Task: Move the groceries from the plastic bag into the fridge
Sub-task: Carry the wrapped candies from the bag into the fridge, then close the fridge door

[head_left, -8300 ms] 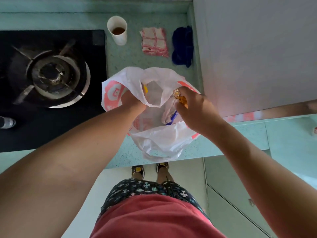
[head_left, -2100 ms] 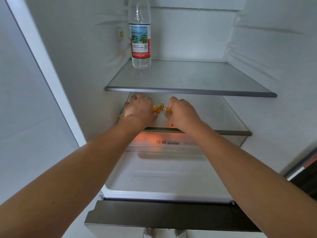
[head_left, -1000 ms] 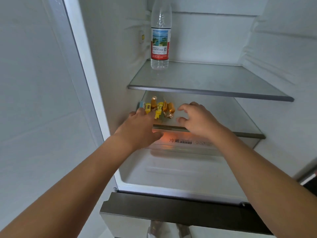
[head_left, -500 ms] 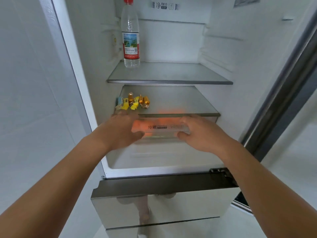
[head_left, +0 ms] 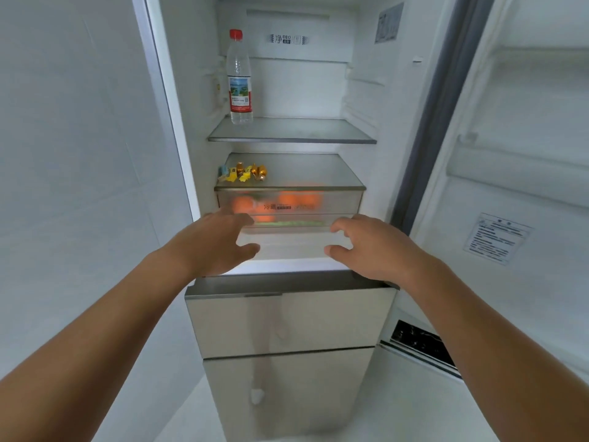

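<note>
White tiled walls flank the open fridge [head_left: 191, 90], whose door [head_left: 510, 154] stands swung out at the right. A small cluster of wrapped sweets [head_left: 243, 173] lies at the front left corner of the lower glass shelf [head_left: 306, 173], above and beyond both hands, touching neither. The left hand [head_left: 212, 247] hovers palm down before the translucent drawer [head_left: 338, 202] under that shelf, fingers spread and relaxed, holding nothing. The right hand [head_left: 373, 250] is level with it, well apart, fingers loosely bent, likewise empty. Both forearms extend forward. A water bottle [head_left: 239, 81] stands upright on the upper shelf [head_left: 293, 130], at its left.
</note>
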The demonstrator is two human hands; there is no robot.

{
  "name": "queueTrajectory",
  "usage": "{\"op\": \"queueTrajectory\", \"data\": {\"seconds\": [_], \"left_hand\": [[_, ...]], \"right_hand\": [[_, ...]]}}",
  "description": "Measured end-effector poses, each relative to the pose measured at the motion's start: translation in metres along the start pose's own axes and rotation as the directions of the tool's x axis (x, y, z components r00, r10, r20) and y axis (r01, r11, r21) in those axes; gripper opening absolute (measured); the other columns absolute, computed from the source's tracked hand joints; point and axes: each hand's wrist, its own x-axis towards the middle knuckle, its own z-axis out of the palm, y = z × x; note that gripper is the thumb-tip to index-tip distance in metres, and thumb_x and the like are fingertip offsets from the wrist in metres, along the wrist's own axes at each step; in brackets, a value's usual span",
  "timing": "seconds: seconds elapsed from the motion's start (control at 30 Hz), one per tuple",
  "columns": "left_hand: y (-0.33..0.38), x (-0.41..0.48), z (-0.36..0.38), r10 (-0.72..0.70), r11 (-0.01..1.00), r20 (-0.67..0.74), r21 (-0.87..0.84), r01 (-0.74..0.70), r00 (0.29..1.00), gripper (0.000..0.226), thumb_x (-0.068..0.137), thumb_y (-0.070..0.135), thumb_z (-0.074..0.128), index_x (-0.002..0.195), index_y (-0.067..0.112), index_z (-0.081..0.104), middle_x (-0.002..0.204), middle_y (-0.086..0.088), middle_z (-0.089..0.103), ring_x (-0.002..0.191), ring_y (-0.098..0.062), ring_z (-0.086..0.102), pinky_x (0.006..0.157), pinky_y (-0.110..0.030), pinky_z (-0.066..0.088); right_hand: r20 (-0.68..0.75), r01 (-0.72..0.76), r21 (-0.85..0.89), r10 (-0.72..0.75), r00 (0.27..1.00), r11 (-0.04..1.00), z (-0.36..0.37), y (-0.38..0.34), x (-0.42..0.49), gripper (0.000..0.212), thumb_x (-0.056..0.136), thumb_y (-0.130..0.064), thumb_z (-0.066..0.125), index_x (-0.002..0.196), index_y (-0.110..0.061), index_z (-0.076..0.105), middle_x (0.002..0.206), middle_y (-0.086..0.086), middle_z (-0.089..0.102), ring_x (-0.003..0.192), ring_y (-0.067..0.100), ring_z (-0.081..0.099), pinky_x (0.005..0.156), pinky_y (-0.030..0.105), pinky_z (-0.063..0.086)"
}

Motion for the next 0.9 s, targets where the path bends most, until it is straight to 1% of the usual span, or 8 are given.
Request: {"op": "queueTrajectory", "data": {"seconds": [0.17, 0.3, 0.47, 0.57, 0.6, 0.73, 0.83, 0.9], "left_hand": [[0.012, -0.036, -0.024, 0.015, 1.0, -0.019, 0.012, -0.014, 1.0, 0.052, 0.098, 0.042, 0.055, 0.146, 0.023, 0.046, 0.145, -0.003, 0.05, 0.124, -0.025, 0.054, 0.099, -0.032, 0.043], [0.01, -0.053, -0.041, 0.041, 0.999, -0.047, 0.007, -0.041, 0.998, 0.05, 0.098, 0.038, 0.055, 0.145, 0.024, 0.047, 0.135, -0.003, 0.055, 0.101, -0.018, 0.053, 0.089, -0.03, 0.046], [0.002, -0.074, -0.058, 0.086, 0.996, -0.065, -0.014, -0.087, 0.994, 0.046, 0.098, 0.033, 0.056, 0.143, 0.025, 0.05, 0.131, -0.004, 0.056, 0.093, -0.016, 0.054, 0.08, -0.024, 0.048], [-0.001, -0.087, -0.062, 0.117, 0.992, -0.068, -0.032, -0.119, 0.991, 0.042, 0.099, 0.029, 0.056, 0.14, 0.024, 0.051, 0.125, -0.002, 0.056, 0.09, -0.014, 0.053, 0.067, -0.015, 0.043], [-0.002, -0.091, -0.06, 0.124, 0.992, -0.065, -0.028, -0.126, 0.99, 0.043, 0.099, 0.03, 0.057, 0.141, 0.025, 0.05, 0.129, -0.002, 0.055, 0.092, -0.014, 0.053, 0.07, -0.016, 0.045], [0.004, -0.101, -0.043, 0.157, 0.987, -0.027, 0.039, -0.156, 0.987, 0.053, 0.096, 0.044, 0.056, 0.146, 0.028, 0.045, 0.151, -0.001, 0.038, 0.121, -0.024, 0.055, 0.102, -0.035, 0.048], [0.03, -0.1, -0.029, 0.212, 0.976, -0.001, 0.057, -0.211, 0.977, 0.055, 0.096, 0.046, 0.055, 0.147, 0.027, 0.044, 0.154, -0.002, 0.035, 0.131, -0.027, 0.051, 0.107, -0.038, 0.046], [0.059, -0.097, -0.019, 0.272, 0.96, 0.011, 0.065, -0.273, 0.962, 0.057, 0.095, 0.047, 0.055, 0.147, 0.028, 0.042, 0.15, -0.002, 0.039, 0.13, -0.027, 0.05, 0.105, -0.04, 0.046]], "right_hand": [[-0.012, -0.027, -0.011, 0.027, 1.0, 1.0, -0.023, -0.012, -0.036, 0.049, 0.097, -0.054, 0.052, 0.139, -0.03, 0.049, 0.136, -0.001, 0.055, 0.113, 0.02, 0.057, 0.096, 0.041, 0.049], [-0.04, -0.044, -0.018, 0.043, 0.998, 0.999, -0.042, -0.027, -0.053, 0.048, 0.096, -0.053, 0.052, 0.137, -0.029, 0.05, 0.134, 0.0, 0.056, 0.112, 0.02, 0.057, 0.093, 0.039, 0.048], [-0.113, -0.02, 0.0, 0.02, 0.993, 1.0, -0.059, -0.052, -0.074, 0.045, 0.098, -0.045, 0.054, 0.14, -0.029, 0.05, 0.128, -0.005, 0.059, 0.093, 0.013, 0.052, 0.072, 0.028, 0.042], [-0.125, -0.044, -0.011, 0.042, 0.991, 0.999, -0.06, -0.066, -0.087, 0.047, 0.098, -0.048, 0.053, 0.14, -0.029, 0.049, 0.13, -0.002, 0.058, 0.098, 0.016, 0.054, 0.079, 0.032, 0.046], [-0.124, -0.057, -0.017, 0.055, 0.991, 0.998, -0.059, -0.069, -0.092, 0.048, 0.097, -0.05, 0.052, 0.14, -0.029, 0.049, 0.131, -0.002, 0.057, 0.104, 0.018, 0.056, 0.084, 0.034, 0.048], [-0.127, -0.119, 0.004, 0.119, 0.985, 0.993, -0.053, -0.068, -0.116, 0.048, 0.096, -0.054, 0.052, 0.137, -0.029, 0.051, 0.129, -0.005, 0.057, 0.113, 0.018, 0.056, 0.093, 0.038, 0.049], [-0.153, -0.177, 0.005, 0.176, 0.972, 0.984, -0.055, -0.048, -0.14, 0.046, 0.095, -0.056, 0.051, 0.133, -0.03, 0.053, 0.121, -0.005, 0.058, 0.11, 0.019, 0.057, 0.093, 0.043, 0.05], [-0.184, -0.242, 0.009, 0.24, 0.953, 0.97, -0.061, -0.023, -0.159, 0.046, 0.095, -0.056, 0.051, 0.134, -0.032, 0.053, 0.123, -0.004, 0.058, 0.113, 0.02, 0.057, 0.094, 0.044, 0.049]]}}
